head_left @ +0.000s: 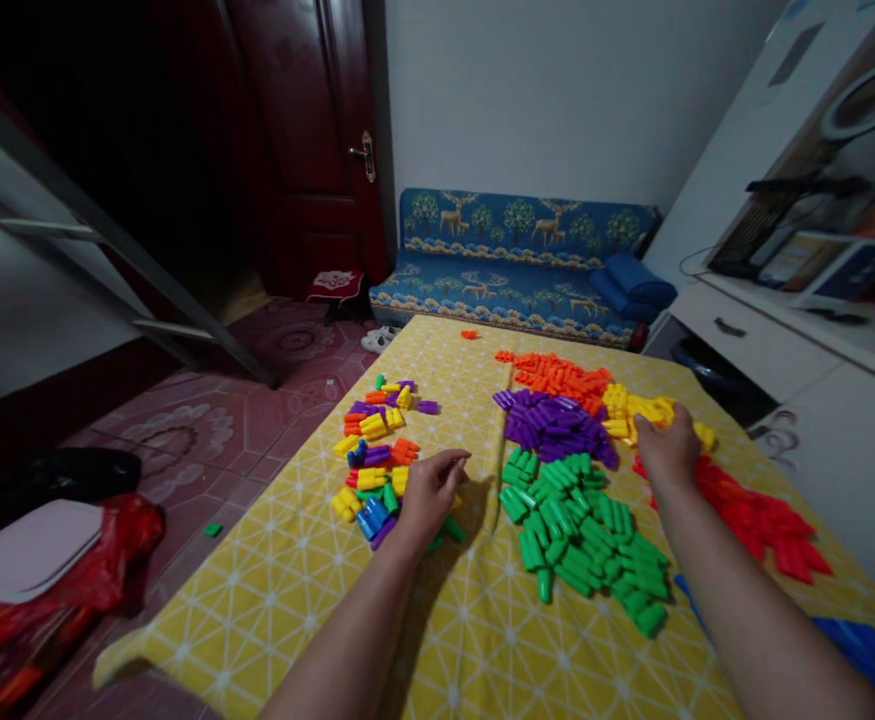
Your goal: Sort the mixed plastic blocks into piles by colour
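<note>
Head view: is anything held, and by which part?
The left hand shows nothing between its fingers. The right hand is at the yellow blocks, but whether it grips one cannot be told.

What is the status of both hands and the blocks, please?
Right hand at yellow blocks, grip unclear. Left hand loosely open beside mixed pile. Right forearm partly hides red blocks.

– What's on the table [474, 640]?
– A yellow cloth [294, 600] with white lines, and plastic pieces on top. Mixed colours [377, 456] lie loosely along the left edge.
– And the rest?
– Piles by colour: orange pile [564, 380] towards the far edge, purple pile [553, 425] and green pile [579, 540] nearer, yellow pile [621, 412] and red pile [752, 510] towards the right edge, blue pieces [861, 650] near the near right corner.
– Any strays?
– One orange bit [469, 334] near the far edge.
</note>
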A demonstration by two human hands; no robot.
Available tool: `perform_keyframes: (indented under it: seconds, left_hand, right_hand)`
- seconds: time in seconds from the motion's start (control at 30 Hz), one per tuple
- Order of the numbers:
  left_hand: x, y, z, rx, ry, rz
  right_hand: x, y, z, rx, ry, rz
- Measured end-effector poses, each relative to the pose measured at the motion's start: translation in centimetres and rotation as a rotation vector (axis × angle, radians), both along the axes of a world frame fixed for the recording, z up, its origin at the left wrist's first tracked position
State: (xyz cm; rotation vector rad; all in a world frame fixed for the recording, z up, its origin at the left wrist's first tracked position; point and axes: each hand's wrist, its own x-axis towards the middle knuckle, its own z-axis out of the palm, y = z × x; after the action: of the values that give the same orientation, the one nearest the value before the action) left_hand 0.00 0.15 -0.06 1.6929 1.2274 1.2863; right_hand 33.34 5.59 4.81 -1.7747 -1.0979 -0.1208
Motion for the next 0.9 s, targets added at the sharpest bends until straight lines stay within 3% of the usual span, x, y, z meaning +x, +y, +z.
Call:
perform_keyframes:
  seconds: [0.1,0.23,0.3,0.37,0.53,0.67,0.77,0.9]
  left_hand:
    - [0.0,-0.1,-0.1,0.005,0.01,0.002]
    - [-0.1,-0.3,0.1,0.032,0.009,0.015]
    - [-0.3,-0.5,0.4,0.049,-0.007,0.037]
    - [-0.6,-0.6,0.9,0.077,-0.028,0.082]
    - [-3.0,0.5,1.9,0.203,0.015,0.308]
    - [-6.5,4.0,3.0,0.23,0.299,0.463]
    - [-8.8,7.9,4.1,0.054,0.594,0.514]
    - [-9.8,13.1,4.8,-0.217,0.836,0.421]
  right_hand:
    - [-5.4,-1.8,-0.8,0.032,0.128,0.139]
    - [-15.8,-6.1,-3.0,0.048,0.419,0.61]
    - [-19.9,-8.1,-4.5,0.005,0.462,0.703]
    - [-22.5,-9.4,-6.0,-0.029,0.416,0.711]
    - [-23.6,-10.0,-7.9,-0.028,0.185,0.672]
    - [-23.4,-10.0,-7.7,-0.044,0.115,0.676]
    - [-23.5,-10.1,-7.2,-0.073,0.085,0.664]
    - [-23.5,-10.1,-6.7,-0.099,0.058,0.643]
